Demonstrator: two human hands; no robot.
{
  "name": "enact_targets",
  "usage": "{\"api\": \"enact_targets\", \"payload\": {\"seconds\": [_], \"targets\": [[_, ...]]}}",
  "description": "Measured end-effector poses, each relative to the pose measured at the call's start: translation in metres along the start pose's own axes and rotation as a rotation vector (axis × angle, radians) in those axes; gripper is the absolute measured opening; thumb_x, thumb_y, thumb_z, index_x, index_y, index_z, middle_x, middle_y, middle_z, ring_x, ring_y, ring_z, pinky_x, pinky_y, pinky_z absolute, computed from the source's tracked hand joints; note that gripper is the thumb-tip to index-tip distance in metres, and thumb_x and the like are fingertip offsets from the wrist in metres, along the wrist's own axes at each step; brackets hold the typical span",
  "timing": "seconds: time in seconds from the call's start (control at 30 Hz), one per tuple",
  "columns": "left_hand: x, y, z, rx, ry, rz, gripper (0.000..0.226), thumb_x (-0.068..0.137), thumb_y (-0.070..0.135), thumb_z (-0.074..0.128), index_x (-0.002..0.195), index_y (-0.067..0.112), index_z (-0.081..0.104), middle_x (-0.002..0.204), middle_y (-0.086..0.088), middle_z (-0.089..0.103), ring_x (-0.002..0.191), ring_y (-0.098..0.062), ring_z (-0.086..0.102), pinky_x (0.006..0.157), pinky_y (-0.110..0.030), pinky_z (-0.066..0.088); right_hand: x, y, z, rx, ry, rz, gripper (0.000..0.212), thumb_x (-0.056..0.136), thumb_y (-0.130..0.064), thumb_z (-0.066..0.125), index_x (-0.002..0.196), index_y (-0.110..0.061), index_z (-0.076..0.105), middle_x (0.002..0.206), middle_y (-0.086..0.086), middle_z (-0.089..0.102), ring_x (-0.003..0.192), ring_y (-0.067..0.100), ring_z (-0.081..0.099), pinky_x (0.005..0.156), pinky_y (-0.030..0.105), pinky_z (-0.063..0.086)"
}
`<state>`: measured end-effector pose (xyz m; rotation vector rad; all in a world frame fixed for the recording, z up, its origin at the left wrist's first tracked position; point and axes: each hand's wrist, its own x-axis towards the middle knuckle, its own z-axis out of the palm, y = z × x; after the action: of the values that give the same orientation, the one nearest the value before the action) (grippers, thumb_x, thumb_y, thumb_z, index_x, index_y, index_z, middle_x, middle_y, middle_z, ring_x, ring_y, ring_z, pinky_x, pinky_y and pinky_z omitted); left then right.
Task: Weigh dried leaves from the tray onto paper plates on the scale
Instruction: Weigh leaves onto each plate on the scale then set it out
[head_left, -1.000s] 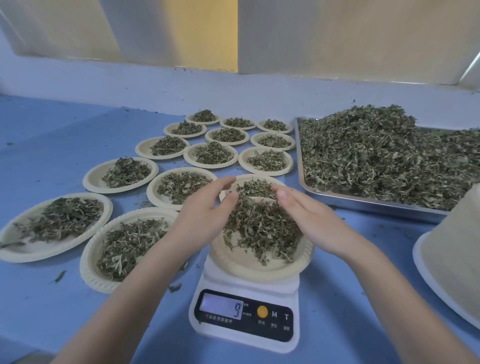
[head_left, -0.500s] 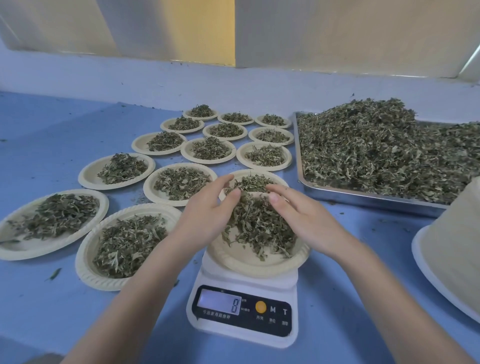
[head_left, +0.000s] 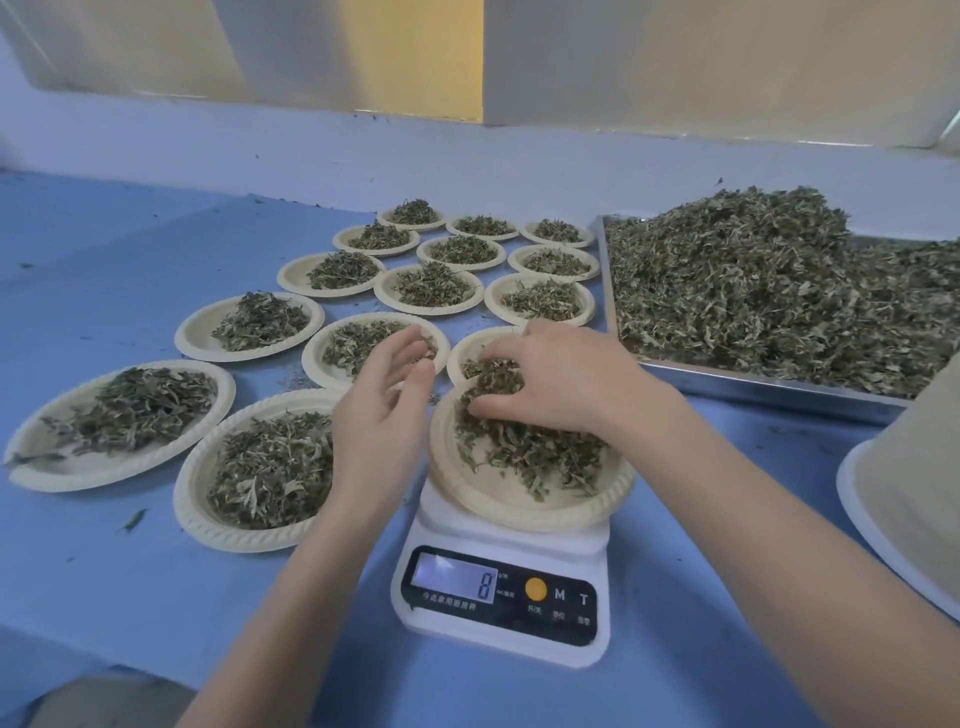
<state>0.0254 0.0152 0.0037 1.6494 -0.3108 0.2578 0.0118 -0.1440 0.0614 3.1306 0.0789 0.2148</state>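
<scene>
Scale (head_left: 501, 566): nearest on the blue table; display shows 8.
Paper plate (head_left: 524, 506): sits on the scale.
Dried leaves (head_left: 524, 441): heaped on that plate, under the right hand.
Right hand (head_left: 566, 379): fingers curled down into the heap, pinching a clump.
Left hand (head_left: 384, 410): just left of the plate, fingers relaxed and spread, holding nothing.
Filled plates (head_left: 249, 325): in rows beyond.
Tray (head_left: 769, 387): far right, piled with leaves.

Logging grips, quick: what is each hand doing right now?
Left hand: open, fingers relaxed, holding nothing.
Right hand: fingers curled, pinching dried green leaves on the scale's round paper plate.
</scene>
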Motion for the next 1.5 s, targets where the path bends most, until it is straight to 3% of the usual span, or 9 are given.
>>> {"api": "enact_targets", "payload": {"seconds": [0.23, 0.37, 0.53, 0.67, 0.83, 0.97, 1.13, 1.33, 1.5], "targets": [[-0.008, 0.000, 0.000, -0.015, 0.025, 0.019, 0.026, 0.097, 0.018, 0.049, 0.118, 0.033, 0.057, 0.114, 0.020, 0.063, 0.103, 0.013, 0.056, 0.096, -0.026, 0.046, -0.001, -0.005, -0.006, 0.093, -0.001, -0.100, 0.021, 0.083, -0.023, 0.064, 0.102, -0.025, 0.073, 0.076, -0.010, 0.059, 0.079, 0.008, 0.057, 0.065, 0.021, 0.040], [-0.004, 0.004, 0.002, -0.037, 0.016, 0.020, 0.026, 0.096, 0.018, 0.051, 0.118, 0.030, 0.058, 0.114, 0.019, 0.063, 0.102, 0.013, 0.056, 0.095, -0.025, 0.047, -0.003, 0.004, -0.027, 0.341, 0.112, -0.051, 0.013, 0.081, -0.018, 0.069, 0.086, -0.028, 0.075, 0.053, -0.020, 0.051, 0.048, -0.012, 0.051, 0.053, 0.002, 0.035], [0.001, 0.009, 0.004, -0.045, -0.025, 0.034, 0.029, 0.096, 0.020, 0.052, 0.122, 0.028, 0.058, 0.117, 0.017, 0.063, 0.105, 0.012, 0.056, 0.093, -0.024, 0.046, -0.013, 0.015, -0.043, 0.694, 0.167, -0.005, 0.012, 0.080, -0.018, 0.074, 0.079, -0.030, 0.073, 0.075, -0.004, 0.073, 0.044, 0.001, 0.061, 0.061, 0.018, 0.053], [0.003, 0.015, 0.008, -0.063, -0.085, 0.015, 0.033, 0.084, 0.034, 0.053, 0.117, 0.039, 0.057, 0.117, 0.019, 0.063, 0.108, 0.006, 0.057, 0.098, -0.032, 0.047, -0.017, 0.023, -0.041, 0.897, 0.194, 0.014, 0.009, 0.080, -0.017, 0.075, 0.083, -0.025, 0.075, 0.077, 0.016, 0.071, 0.044, 0.007, 0.058, 0.066, 0.024, 0.052], [0.006, 0.025, 0.016, -0.123, -0.146, -0.006, 0.027, 0.086, 0.036, 0.049, 0.109, 0.046, 0.057, 0.112, 0.014, 0.066, 0.100, -0.007, 0.065, 0.095, -0.040, 0.050, -0.019, 0.027, -0.035, 1.134, 0.222, 0.020, 0.011, 0.080, -0.011, 0.075, 0.086, -0.020, 0.076, 0.053, -0.003, 0.059, 0.044, 0.009, 0.053, 0.055, 0.018, 0.050], [0.008, 0.033, 0.022, -0.263, -0.130, -0.115, 0.022, 0.100, 0.032, 0.041, 0.108, 0.037, 0.062, 0.100, 0.010, 0.071, 0.082, -0.012, 0.070, 0.086, -0.037, 0.053, -0.023, 0.028, -0.032, 1.289, 0.201, 0.031, 0.012, 0.078, -0.008, 0.075, 0.084, -0.018, 0.076, 0.057, -0.001, 0.060, 0.044, 0.008, 0.051, 0.052, 0.015, 0.048], [0.011, 0.041, 0.027, -0.386, -0.164, -0.225, 0.043, 0.101, 0.042, 0.031, 0.118, 0.015, 0.061, 0.096, -0.005, 0.069, 0.076, -0.018, 0.069, 0.079, -0.035, 0.058, -0.025, 0.028, -0.027, 1.378, 0.176, 0.023, 0.013, 0.080, -0.004, 0.073, 0.085, -0.015, 0.074, 0.058, -0.005, 0.063, 0.044, 0.006, 0.052, 0.050, 0.014, 0.046], [0.019, 0.048, 0.037, -0.419, -0.220, -0.243, 0.040, 0.100, 0.041, 0.033, 0.110, 0.014, 0.060, 0.092, -0.010, 0.063, 0.060, -0.010, 0.065, 0.062, -0.027, 0.058, -0.023, 0.035, -0.020, 1.458, 0.183, 0.062, 0.013, 0.081, -0.003, 0.071, 0.085, -0.015, 0.075, 0.060, -0.004, 0.063, 0.044, 0.007, 0.051, 0.049, 0.014, 0.045], [0.026, 0.058, 0.054, -0.311, -0.301, -0.214, 0.033, 0.102, 0.037, 0.034, 0.109, 0.017, 0.059, 0.104, -0.016, 0.064, 0.070, -0.020, 0.068, 0.069, -0.036, 0.058, -0.025, 0.051, -0.023, 1.497, 0.218, 0.124, 0.012, 0.082, -0.003, 0.070, 0.086, -0.014, 0.075, 0.062, -0.001, 0.063, 0.045, 0.006, 0.051, 0.049, 0.014, 0.046]]}}
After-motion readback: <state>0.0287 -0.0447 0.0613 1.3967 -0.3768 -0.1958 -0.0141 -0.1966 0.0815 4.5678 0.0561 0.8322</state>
